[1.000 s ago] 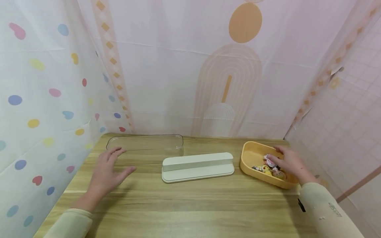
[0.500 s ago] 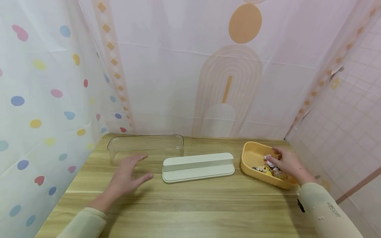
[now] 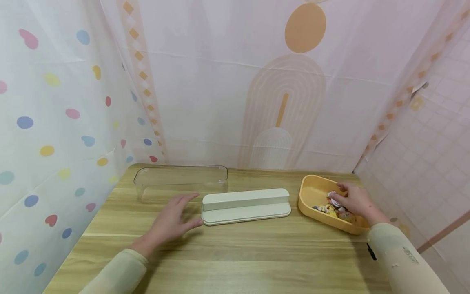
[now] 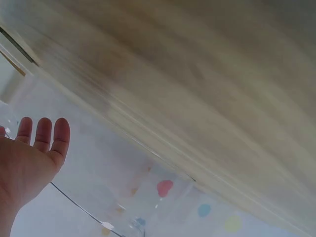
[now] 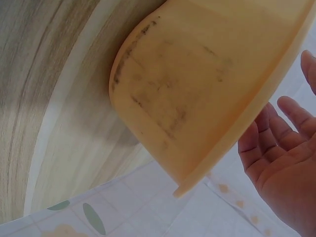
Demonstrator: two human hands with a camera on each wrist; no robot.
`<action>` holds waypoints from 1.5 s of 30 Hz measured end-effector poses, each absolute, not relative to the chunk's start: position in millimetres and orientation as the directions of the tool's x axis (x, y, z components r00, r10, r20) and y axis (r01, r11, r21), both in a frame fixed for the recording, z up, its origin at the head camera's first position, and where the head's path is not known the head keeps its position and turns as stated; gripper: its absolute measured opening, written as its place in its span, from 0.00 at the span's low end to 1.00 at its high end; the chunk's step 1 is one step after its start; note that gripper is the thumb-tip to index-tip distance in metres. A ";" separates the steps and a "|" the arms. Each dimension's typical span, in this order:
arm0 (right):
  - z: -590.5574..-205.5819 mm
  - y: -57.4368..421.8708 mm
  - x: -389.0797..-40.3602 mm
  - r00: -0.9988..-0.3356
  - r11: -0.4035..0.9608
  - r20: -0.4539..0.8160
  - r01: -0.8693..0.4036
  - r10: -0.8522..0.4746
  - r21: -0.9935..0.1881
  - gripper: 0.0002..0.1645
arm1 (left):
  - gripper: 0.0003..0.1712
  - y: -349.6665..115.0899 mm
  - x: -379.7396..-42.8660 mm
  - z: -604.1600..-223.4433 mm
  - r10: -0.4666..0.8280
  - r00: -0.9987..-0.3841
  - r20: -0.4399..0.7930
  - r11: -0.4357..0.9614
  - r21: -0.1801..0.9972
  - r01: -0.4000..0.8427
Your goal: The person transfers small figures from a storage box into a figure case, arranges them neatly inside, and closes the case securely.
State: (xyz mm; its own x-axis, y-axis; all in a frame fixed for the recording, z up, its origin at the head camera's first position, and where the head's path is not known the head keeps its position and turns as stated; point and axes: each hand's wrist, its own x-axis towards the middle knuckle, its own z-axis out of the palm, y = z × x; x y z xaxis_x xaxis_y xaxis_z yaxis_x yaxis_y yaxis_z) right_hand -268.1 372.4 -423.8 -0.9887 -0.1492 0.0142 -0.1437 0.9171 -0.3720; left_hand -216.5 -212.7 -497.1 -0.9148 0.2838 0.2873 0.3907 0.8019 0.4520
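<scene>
My left hand [image 3: 171, 222] hovers over the table with fingers spread. Its fingertips are right at the left end of a pale cream lid [image 3: 246, 211] with a raised ridge along it. In the left wrist view the left hand [image 4: 29, 163] shows its fingers apart, holding nothing. My right hand [image 3: 358, 201] reaches over the far right rim of a yellow bin [image 3: 312, 196]. Its thumb overlaps a white figurine [image 3: 335, 201] in the head view, with a gap toward the index finger. Beside that lie small figurines, a yellow one [image 3: 330, 211] among them.
A clear, long, rectangular box [image 3: 181, 179] stands at the back left, behind the left hand. Patterned curtains [image 3: 205, 102] hang along the back and both sides of the wooden table [image 3: 249, 257].
My left hand has moved right from in front of the clear box to the left end of the cream lid. The right hand stays over the yellow bin.
</scene>
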 end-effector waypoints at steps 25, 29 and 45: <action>-427.5 375.8 -288.2 -0.982 0.948 -0.129 -0.091 -0.136 -0.306 0.35 | 0.54 -194.7 -224.9 -500.4 0.343 -0.912 0.225 0.817 0.408 0.408; -431.7 375.6 -288.5 -0.971 0.915 -0.192 -0.056 -0.143 -0.399 0.27 | 0.55 -194.6 -225.1 -502.0 0.334 -0.921 0.202 0.826 0.407 0.389; -438.4 369.0 -289.0 -0.976 0.944 -0.151 -0.103 -0.157 -0.313 0.23 | 0.53 -192.9 -224.0 -505.4 0.325 -0.924 0.200 0.831 0.405 0.380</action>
State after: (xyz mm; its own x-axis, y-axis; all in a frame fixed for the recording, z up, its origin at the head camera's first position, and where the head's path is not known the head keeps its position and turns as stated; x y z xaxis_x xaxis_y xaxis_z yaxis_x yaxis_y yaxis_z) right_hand -289.0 369.0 -438.4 -0.9759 -0.1572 -0.1515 -0.1034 0.9440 -0.3134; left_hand -224.0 -192.9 -505.4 -0.9242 0.3254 0.1997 0.3803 0.8315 0.4050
